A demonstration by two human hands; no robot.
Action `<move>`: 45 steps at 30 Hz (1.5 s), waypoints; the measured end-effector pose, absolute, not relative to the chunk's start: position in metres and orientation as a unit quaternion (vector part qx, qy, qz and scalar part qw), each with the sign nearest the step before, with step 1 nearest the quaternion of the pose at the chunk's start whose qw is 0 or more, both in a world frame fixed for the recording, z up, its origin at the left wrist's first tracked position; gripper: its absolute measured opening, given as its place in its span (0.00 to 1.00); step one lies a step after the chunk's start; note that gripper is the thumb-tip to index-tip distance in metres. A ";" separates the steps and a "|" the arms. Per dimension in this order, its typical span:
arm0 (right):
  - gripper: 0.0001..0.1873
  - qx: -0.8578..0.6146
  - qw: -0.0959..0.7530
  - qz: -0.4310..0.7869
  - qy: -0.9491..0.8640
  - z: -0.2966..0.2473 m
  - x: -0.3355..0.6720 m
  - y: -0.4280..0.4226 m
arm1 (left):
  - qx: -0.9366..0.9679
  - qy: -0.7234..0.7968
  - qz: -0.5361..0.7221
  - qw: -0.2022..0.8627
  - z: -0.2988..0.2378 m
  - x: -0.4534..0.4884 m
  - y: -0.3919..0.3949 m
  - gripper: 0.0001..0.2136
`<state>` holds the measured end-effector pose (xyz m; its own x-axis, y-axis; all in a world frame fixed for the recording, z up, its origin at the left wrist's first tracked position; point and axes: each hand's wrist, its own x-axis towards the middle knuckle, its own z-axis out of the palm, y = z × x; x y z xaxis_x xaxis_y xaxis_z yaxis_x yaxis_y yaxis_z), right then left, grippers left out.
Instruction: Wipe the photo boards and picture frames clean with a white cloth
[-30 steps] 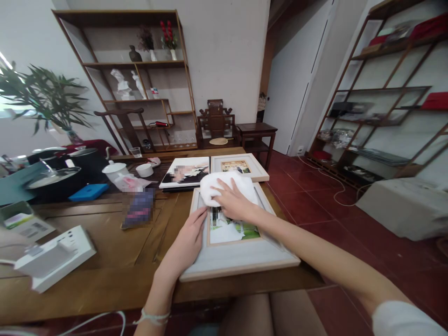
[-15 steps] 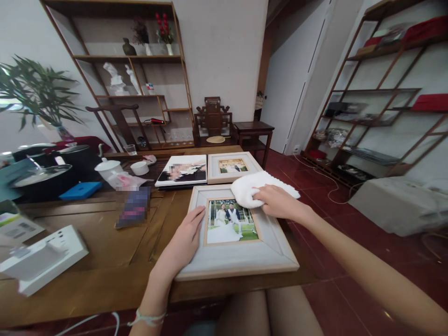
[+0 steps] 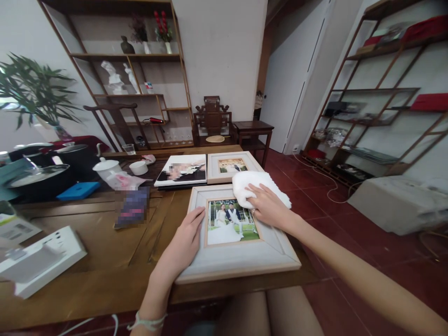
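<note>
A large pale picture frame (image 3: 241, 254) with a wedding photo lies flat at the near edge of the wooden table (image 3: 101, 252). My left hand (image 3: 187, 238) rests flat on the frame's left border, fingers stretched out. My right hand (image 3: 266, 207) presses a white cloth (image 3: 257, 184) down on the frame's upper right corner, fingers lying over the cloth.
Behind the frame lie a smaller framed photo (image 3: 231, 165) and a frameless print (image 3: 182, 170). To the left stand a white box (image 3: 38, 261), a blue pad (image 3: 79, 190), pots and a white teapot (image 3: 107, 169). Shelves line the back wall and right side; red tiled floor on the right.
My right hand swept the cloth from the frame's top middle out to its right corner, then drew slightly back inward. The wedding photo is now uncovered. My left hand stayed put.
</note>
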<state>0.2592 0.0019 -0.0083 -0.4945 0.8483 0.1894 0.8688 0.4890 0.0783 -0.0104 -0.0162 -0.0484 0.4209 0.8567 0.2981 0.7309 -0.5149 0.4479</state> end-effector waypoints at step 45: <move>0.17 -0.451 0.091 0.082 -0.884 0.002 0.219 -0.084 | 0.829 0.473 0.280 0.103 -0.056 -0.010 -0.018 0.20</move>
<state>0.2195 -0.0841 0.0015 -0.5757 0.8130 0.0870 0.7830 0.5788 -0.2280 -0.0095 -0.0185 -0.0560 0.3954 0.8419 0.3672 0.7261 -0.5313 0.4365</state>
